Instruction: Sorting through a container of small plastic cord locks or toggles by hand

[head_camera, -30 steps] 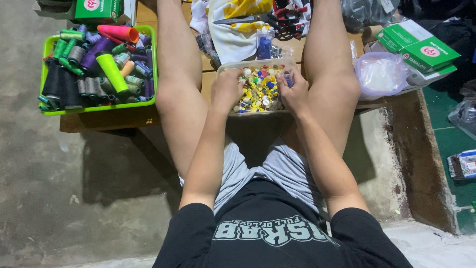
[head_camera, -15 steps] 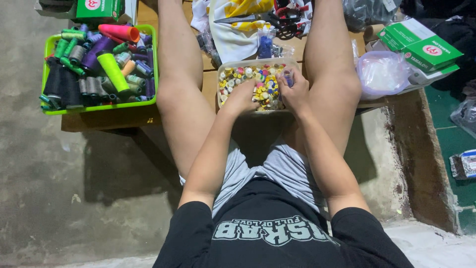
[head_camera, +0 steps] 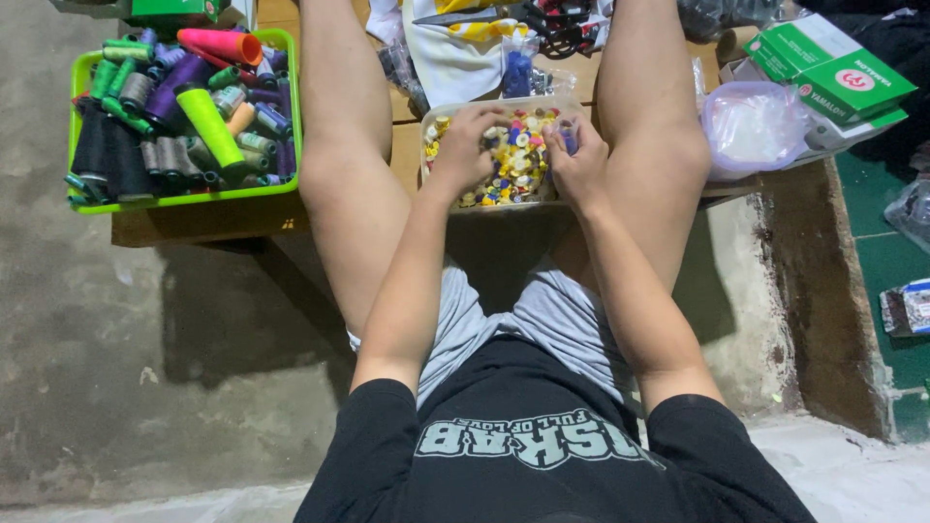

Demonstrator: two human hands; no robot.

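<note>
Where buttons (head_camera: pixel 513 160) lie, green box (head_camera: pixel 833 68) right

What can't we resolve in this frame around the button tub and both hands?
- Left hand, head view: fingertips are buried in the buttons, so its grip is hidden.
- Right hand, head view: curled fingers hide whatever it pinches.
- Clear tub: the hands cover much of it, hiding the depth.
- Scissors: cut off by the top edge.
- Single buttons: too small to tell shapes.
- Green tray of thread spools: lower layers are hidden.
</note>
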